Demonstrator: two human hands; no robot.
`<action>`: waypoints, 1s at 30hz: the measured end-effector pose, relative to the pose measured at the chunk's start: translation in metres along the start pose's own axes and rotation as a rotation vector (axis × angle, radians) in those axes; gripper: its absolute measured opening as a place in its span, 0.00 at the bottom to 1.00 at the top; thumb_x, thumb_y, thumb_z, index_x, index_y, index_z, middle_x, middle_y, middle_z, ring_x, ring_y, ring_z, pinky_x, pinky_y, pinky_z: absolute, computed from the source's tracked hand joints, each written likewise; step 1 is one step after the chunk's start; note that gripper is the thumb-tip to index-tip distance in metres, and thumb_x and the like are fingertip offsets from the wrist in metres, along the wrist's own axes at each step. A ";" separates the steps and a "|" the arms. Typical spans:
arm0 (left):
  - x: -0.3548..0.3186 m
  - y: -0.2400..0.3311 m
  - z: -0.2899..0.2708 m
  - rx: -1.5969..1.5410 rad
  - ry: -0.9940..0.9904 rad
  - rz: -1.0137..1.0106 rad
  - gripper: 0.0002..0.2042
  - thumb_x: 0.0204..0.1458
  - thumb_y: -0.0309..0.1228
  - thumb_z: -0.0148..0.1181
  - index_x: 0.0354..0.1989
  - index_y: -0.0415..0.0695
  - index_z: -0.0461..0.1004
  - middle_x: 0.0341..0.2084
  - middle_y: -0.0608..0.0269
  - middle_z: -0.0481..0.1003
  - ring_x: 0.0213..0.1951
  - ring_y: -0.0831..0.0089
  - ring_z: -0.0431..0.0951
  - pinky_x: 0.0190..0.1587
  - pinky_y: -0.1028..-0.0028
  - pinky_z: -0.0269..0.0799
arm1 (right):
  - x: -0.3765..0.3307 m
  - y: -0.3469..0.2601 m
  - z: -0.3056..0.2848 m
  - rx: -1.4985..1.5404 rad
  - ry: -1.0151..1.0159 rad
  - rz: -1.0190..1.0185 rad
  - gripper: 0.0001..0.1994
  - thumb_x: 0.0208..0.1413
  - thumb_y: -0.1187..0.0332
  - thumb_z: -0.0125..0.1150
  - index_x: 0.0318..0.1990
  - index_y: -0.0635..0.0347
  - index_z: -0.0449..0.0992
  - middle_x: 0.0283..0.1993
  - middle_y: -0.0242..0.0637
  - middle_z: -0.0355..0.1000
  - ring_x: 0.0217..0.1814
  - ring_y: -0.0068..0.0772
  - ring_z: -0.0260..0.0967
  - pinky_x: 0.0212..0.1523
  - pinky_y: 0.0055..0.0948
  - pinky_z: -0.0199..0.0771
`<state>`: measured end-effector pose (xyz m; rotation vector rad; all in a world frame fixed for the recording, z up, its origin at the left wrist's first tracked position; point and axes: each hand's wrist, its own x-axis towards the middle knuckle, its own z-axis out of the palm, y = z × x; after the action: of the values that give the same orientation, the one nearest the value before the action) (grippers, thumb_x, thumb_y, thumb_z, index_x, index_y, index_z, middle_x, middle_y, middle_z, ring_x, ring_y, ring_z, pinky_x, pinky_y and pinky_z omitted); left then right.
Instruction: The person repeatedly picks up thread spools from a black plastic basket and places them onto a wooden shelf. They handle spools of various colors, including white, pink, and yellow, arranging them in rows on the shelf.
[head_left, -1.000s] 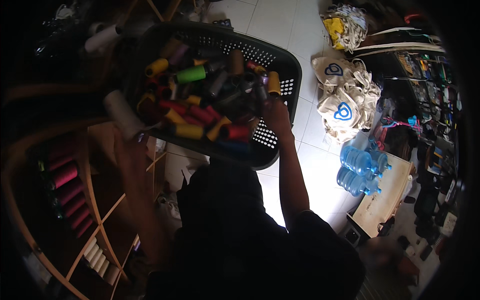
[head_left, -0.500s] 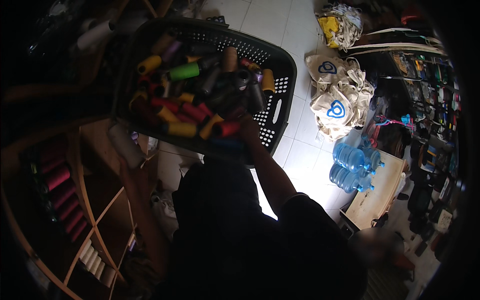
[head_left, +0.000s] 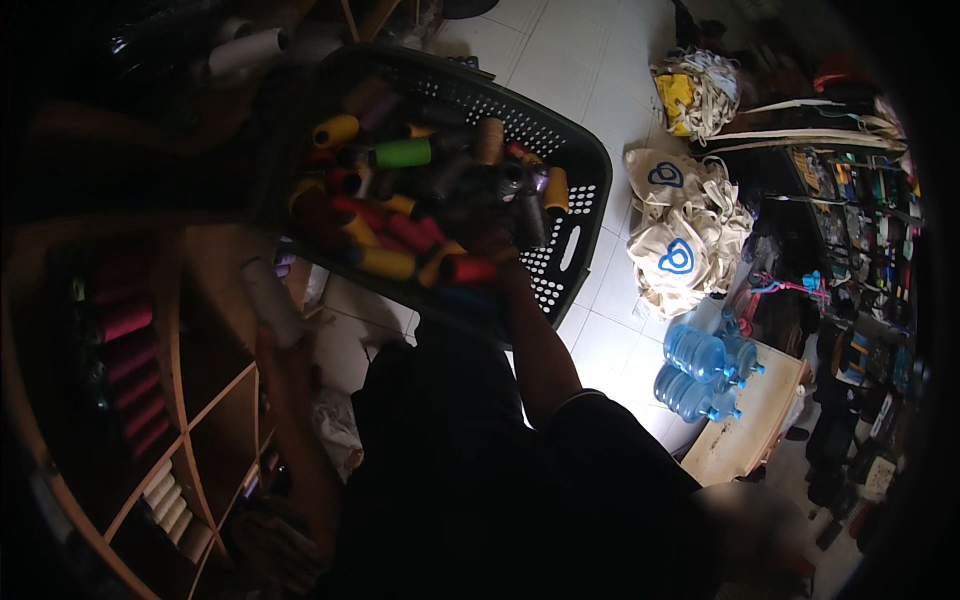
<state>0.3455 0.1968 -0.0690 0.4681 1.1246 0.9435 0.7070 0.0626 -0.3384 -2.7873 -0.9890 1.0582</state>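
A pale spool (head_left: pixel 268 292) leans out of my left grip (head_left: pixel 287 358), off the near left corner of the basket and in front of the wooden shelf; my fingers are wrapped around its lower end, leaving the upper length free. I judge it light and fairly firm, wound thread over a stiff core, not fragile but apt to slide if the surface is smooth; the surest hold would be around the middle, squeezed only enough to keep the windings from slipping. My right grip (head_left: pixel 512 275) is at the near side of the dark perforated basket (head_left: pixel 600 200), beside a red spool (head_left: pixel 470 268); shadow hides the fingertips, so I cannot tell whether they are spread or pinching anything. Around them lie more spools, a green spool (head_left: pixel 402 152) brightest among them, jumbled so that each would likely roll against its neighbours when lifted. To the left, the wooden shelf (head_left: pixel 222 398) holds rows of pink spools (head_left: pixel 128 320) and cream spools (head_left: pixel 170 500); to the right, cloth bags (head_left: pixel 672 245) lie heaped on the tiled floor (head_left: pixel 603 335) near blue water bottles (head_left: pixel 695 352).
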 end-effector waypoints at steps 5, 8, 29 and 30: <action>-0.016 0.005 -0.002 0.011 0.087 0.050 0.30 0.57 0.49 0.55 0.60 0.39 0.59 0.55 0.56 0.64 0.56 0.66 0.65 0.59 0.64 0.59 | 0.004 0.002 0.006 -0.015 0.078 -0.059 0.18 0.52 0.58 0.56 0.44 0.64 0.73 0.43 0.54 0.74 0.45 0.49 0.75 0.44 0.44 0.76; -0.023 0.005 -0.001 0.033 0.116 0.022 0.31 0.57 0.49 0.55 0.60 0.39 0.59 0.53 0.56 0.65 0.55 0.65 0.66 0.59 0.63 0.59 | -0.019 -0.003 -0.006 0.000 0.302 -0.073 0.18 0.49 0.57 0.59 0.41 0.63 0.75 0.38 0.51 0.75 0.42 0.49 0.76 0.41 0.45 0.77; -0.027 -0.007 -0.059 0.029 -0.026 0.094 0.26 0.52 0.30 0.60 0.59 0.39 0.61 0.52 0.59 0.68 0.55 0.69 0.68 0.59 0.67 0.63 | -0.153 -0.070 -0.241 1.173 0.304 -0.567 0.31 0.43 0.80 0.72 0.47 0.52 0.53 0.45 0.45 0.65 0.44 0.30 0.69 0.37 0.22 0.72; -0.034 -0.004 -0.056 0.064 -0.001 0.104 0.27 0.51 0.30 0.61 0.59 0.39 0.61 0.52 0.59 0.69 0.54 0.69 0.68 0.58 0.67 0.63 | -0.158 -0.084 -0.249 1.215 0.233 -0.660 0.34 0.42 0.83 0.70 0.50 0.51 0.53 0.45 0.45 0.66 0.47 0.30 0.67 0.43 0.26 0.72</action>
<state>0.2926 0.1592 -0.0753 0.5835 1.1403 1.0000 0.7184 0.0948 -0.0337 -1.4155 -0.7359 0.7742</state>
